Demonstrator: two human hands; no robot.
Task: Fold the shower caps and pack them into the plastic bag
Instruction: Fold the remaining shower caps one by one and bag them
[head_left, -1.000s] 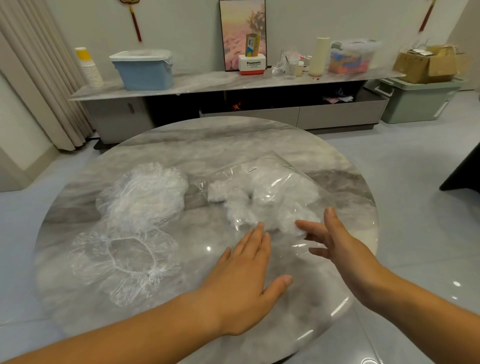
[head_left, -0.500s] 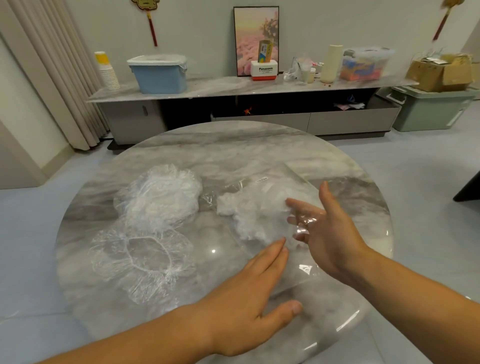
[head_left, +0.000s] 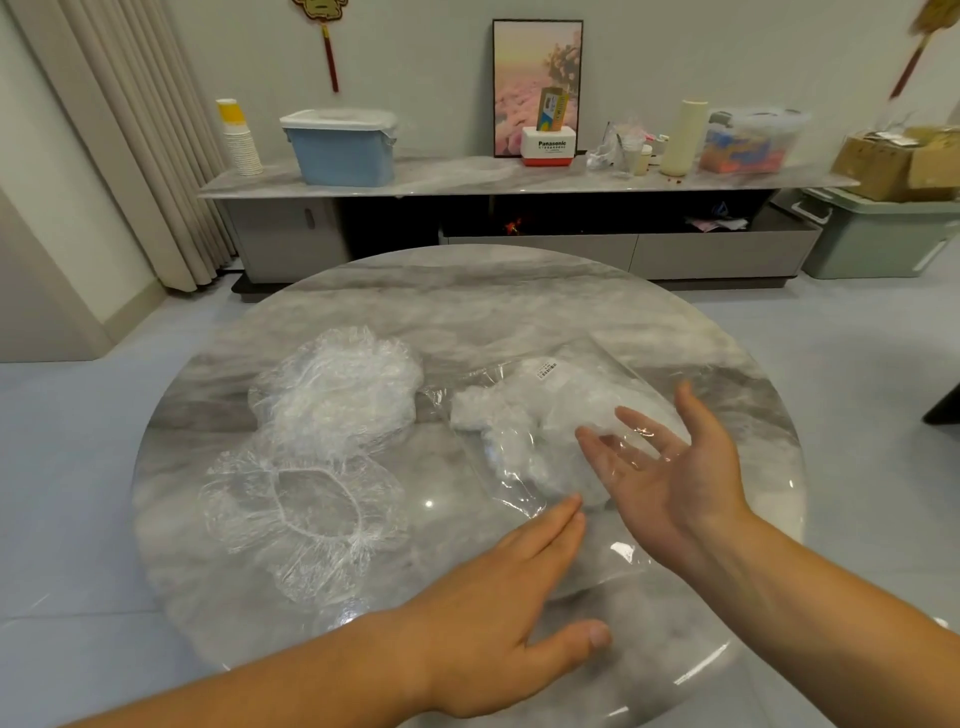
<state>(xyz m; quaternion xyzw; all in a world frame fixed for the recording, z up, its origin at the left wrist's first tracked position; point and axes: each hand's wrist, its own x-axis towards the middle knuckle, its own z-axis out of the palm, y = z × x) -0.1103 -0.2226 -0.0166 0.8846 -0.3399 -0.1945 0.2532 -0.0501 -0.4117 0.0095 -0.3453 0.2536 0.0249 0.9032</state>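
While left hand (head_left: 498, 587) lies flat on plastic bag (head_left: 545, 410), right hand (head_left: 670, 467) spread open against it, shower caps (head_left: 337, 395) toward left edge of table (head_left: 467, 301).

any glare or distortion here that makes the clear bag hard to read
Head view: bright glare spots on the glossy table and on the plastic bag by the right hand; wide-angle lens slants the curtain; top right corner is smeared.

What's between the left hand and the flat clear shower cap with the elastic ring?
Only bare grey marble tabletop separates the left hand from the flat clear shower cap, seen in the head view.
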